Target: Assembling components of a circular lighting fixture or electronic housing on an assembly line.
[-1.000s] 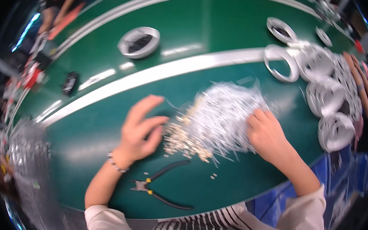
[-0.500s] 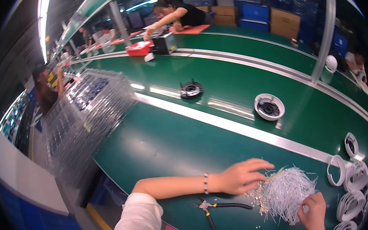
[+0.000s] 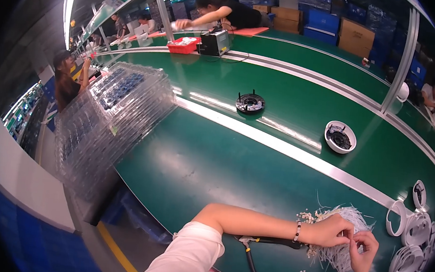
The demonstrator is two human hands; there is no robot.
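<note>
Over a heap of thin, whitish translucent strips (image 3: 341,259), my left hand (image 3: 328,231) and my right hand (image 3: 363,250) meet with fingertips pinched close together. What they pinch is too small and too hidden to make out. A dark beaded bracelet circles my left wrist. Small beige pieces (image 3: 305,216) lie scattered at the heap's left side, a few showing below my wrist. Partly under my left forearm rest cutting pliers (image 3: 251,264) with black handles and yellow parts; my arm hides some of them.
White rings (image 3: 408,262) stand in stacks along the right edge. Beyond the metal rail sit a black round part (image 3: 250,104) and a white round housing (image 3: 340,137). Stacked clear plastic trays (image 3: 111,122) rise at the left. Co-workers sit further back.
My left hand has moved right across the strips, and its spread fingers have closed beside my right hand's. The view has shifted; a far co-worker's hand has lifted from the red bin.
</note>
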